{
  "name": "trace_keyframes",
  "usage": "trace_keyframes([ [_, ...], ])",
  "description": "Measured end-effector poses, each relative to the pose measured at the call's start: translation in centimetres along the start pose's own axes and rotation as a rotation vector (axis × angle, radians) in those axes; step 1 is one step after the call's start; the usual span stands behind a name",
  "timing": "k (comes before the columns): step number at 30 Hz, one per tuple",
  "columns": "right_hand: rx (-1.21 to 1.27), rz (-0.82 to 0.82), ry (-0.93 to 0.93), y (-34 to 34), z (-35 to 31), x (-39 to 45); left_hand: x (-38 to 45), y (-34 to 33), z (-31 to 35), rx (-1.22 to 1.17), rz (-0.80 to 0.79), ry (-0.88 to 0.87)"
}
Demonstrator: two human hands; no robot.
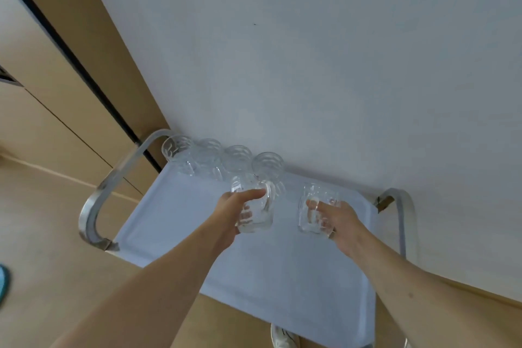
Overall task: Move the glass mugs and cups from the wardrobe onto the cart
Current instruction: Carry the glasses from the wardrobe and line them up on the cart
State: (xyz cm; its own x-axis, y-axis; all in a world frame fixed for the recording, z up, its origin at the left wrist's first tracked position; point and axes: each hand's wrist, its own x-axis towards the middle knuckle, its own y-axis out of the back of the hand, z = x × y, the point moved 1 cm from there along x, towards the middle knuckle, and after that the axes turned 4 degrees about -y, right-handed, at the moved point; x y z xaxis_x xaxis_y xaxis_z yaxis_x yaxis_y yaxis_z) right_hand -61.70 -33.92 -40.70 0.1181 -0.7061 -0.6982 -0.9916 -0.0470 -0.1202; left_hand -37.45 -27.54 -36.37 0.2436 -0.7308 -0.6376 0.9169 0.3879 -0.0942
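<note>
Head view: looking down on cart top, both arms reach in from bottom.
Cart tray (175, 223): pale blue-white top w/ raised lip, pushed against white wall (339, 51); curved metal handle (107, 186) on its left end, second metal handle (406, 215) on right end.
Mugs in row (223, 161): four clear glass mugs side by side along far edge of tray, next to wall, upright, touching or nearly touching each other.
L hand (234, 215): fingers curled round left mug (255, 206); thumb lies across near-top of glass, other fingers seen through the glass wrapping far side. Mug's handle points right, away from palm. Mug sits just in front of row; can't tell if base touches tray.
R hand (336, 217): fingers hooked through handle of right mug (313, 212), thumb on top of handle; glass body is to the left of the knuckles. Mug upright, over right part of tray, apart from row; contact w/ tray can't tell.
Two held mugs: near each other, small gap between, not touching.
Floor (42, 220): beige, left of cart; beige cupboard panels (56, 65) w/ dark gap upper left.
Shoe (282, 339): white, at bottom edge under tray.
</note>
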Motion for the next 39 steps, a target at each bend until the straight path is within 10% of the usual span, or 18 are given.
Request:
trace_keyframes([
  [39,-0.619,-0.162,0.325,0.7,-2.8,13.4,5.2,-0.6,-3.2,0.328,-0.160,0.071],
])
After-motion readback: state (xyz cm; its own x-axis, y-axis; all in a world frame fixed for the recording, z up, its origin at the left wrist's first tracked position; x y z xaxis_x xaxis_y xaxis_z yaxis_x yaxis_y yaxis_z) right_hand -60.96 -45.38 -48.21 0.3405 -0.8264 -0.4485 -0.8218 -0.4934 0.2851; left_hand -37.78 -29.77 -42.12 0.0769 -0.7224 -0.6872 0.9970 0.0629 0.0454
